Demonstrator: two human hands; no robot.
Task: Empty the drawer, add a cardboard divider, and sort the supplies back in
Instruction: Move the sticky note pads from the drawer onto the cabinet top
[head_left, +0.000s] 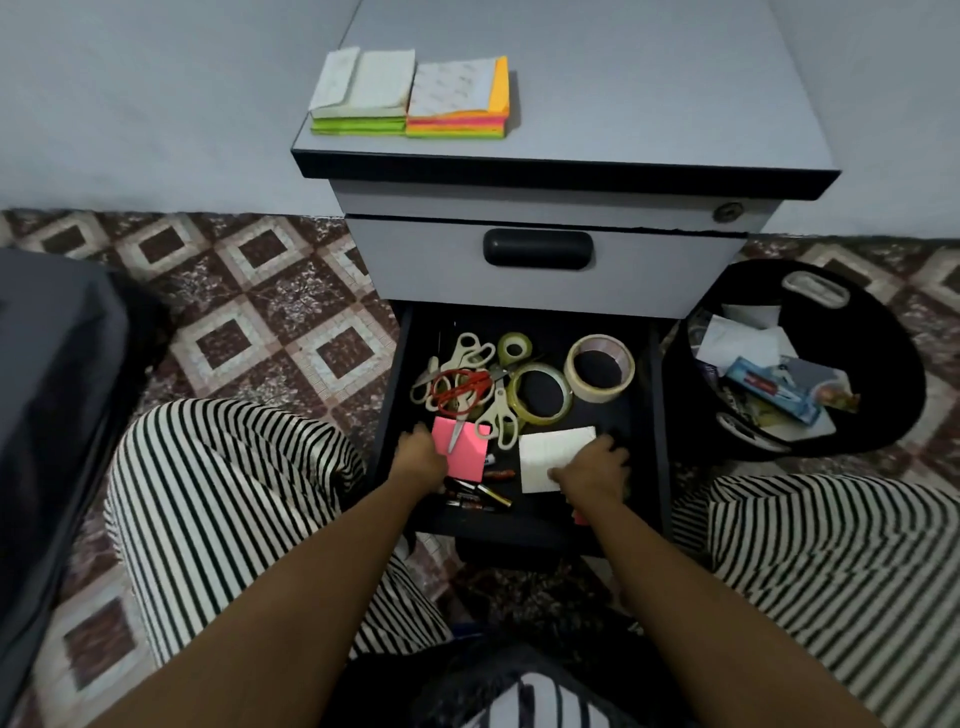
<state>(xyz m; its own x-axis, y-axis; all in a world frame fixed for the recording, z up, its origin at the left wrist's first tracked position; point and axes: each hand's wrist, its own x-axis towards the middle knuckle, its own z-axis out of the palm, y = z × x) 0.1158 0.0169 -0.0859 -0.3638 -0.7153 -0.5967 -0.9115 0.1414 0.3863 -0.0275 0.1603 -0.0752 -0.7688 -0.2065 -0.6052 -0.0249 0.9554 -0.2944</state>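
The black lower drawer (644, 395) of a grey cabinet stands pulled out. It holds several scissors (457, 384), three tape rolls (600, 366), a pink sticky-note pad (467, 452), a white pad (553, 460) and several batteries (478, 496). My left hand (418, 460) grips the pink pad's left edge; one scissor tip lies across that pad. My right hand (595, 470) grips the white pad at its right edge. Two stacks of sticky-note pads (410, 96) lie on the cabinet top (623, 104).
A black waste bin (883, 364) full of paper and wrappers stands right of the drawer. The upper drawer (540, 260) is closed. My striped trouser knees flank the drawer. A dark grey object (47, 415) fills the left edge over the patterned tile floor.
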